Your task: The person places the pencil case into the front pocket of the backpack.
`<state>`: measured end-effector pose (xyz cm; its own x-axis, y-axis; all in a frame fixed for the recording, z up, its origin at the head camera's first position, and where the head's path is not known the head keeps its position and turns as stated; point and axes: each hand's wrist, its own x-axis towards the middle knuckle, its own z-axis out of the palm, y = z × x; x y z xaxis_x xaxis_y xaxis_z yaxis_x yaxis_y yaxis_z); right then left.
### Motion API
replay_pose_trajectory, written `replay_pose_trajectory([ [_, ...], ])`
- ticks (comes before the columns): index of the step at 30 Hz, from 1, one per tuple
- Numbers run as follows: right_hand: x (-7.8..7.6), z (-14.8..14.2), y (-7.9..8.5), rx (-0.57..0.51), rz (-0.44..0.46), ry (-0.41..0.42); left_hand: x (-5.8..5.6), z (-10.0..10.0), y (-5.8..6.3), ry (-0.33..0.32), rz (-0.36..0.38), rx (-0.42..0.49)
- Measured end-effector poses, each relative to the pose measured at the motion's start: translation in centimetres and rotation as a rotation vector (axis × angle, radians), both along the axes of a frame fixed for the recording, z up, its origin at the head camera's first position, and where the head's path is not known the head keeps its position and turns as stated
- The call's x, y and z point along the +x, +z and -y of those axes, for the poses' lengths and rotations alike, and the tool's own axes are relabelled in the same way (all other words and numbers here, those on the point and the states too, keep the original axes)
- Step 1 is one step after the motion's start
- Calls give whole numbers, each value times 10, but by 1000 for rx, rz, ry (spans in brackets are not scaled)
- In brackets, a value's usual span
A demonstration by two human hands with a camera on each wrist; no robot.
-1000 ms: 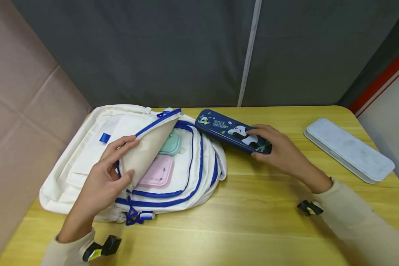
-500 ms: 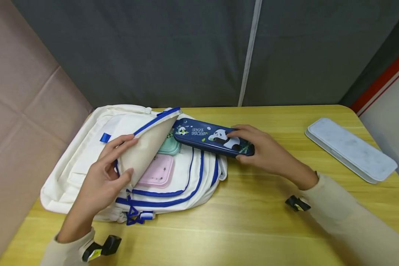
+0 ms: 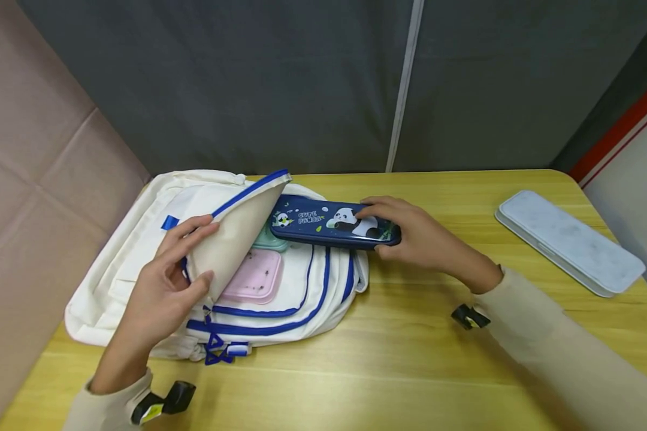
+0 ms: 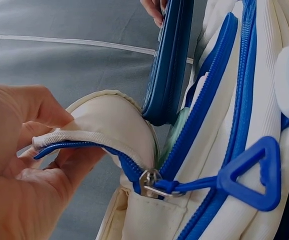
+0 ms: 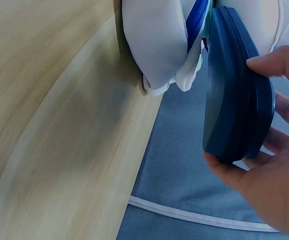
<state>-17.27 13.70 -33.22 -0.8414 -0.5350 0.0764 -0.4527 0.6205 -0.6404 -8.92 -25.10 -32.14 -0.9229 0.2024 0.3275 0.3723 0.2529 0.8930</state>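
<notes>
A white backpack (image 3: 302, 326) with blue zippers lies flat, its front pocket unzipped. My left hand (image 3: 164, 290) pinches the edge of the pocket flap (image 3: 237, 233) between thumb and fingers and lifts it. Inside the pocket lie a pink case (image 3: 254, 278) and a mint green case (image 3: 269, 241), the latter partly hidden. My right hand (image 3: 417, 236) grips the right end of a dark blue zippered pencil case (image 3: 323, 222) with panda pictures. Its far end is at the pocket opening, beside the raised flap and overlapping the green case in the head view.
A pale grey-white pencil case (image 3: 568, 242) lies on the wooden table (image 3: 410, 371) at the right. Dark grey curtain (image 3: 259, 90) stands behind the table, a pinkish padded panel (image 3: 48, 161) at the left. A blue triangular zipper pull (image 4: 252, 172) hangs by the pocket's near corner.
My right hand has carried the panda pencil case left, from the backpack's right side to over the open pocket, turning it more level. My left hand keeps the flap raised, almost unmoved.
</notes>
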Motion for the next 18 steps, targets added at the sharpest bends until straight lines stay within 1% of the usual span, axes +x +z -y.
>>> replay_pose_trajectory([
  [2,-3,1,0,-8,4,8,0,0,0,-4,2,5],
  [5,-5,4,-1,-15,7,13,1,1,0,-4,10,-19],
  [8,-7,6,-1,-20,8,13,2,2,1,9,19,-87],
  [11,-8,8,-2,-18,11,7,3,3,3,28,16,-179],
  [13,-8,9,-2,-19,10,6,3,4,4,32,10,-222],
  [15,-9,10,-3,-18,10,5,3,4,5,31,6,-235],
  [18,-10,12,-3,-22,6,12,4,4,5,24,2,-224],
])
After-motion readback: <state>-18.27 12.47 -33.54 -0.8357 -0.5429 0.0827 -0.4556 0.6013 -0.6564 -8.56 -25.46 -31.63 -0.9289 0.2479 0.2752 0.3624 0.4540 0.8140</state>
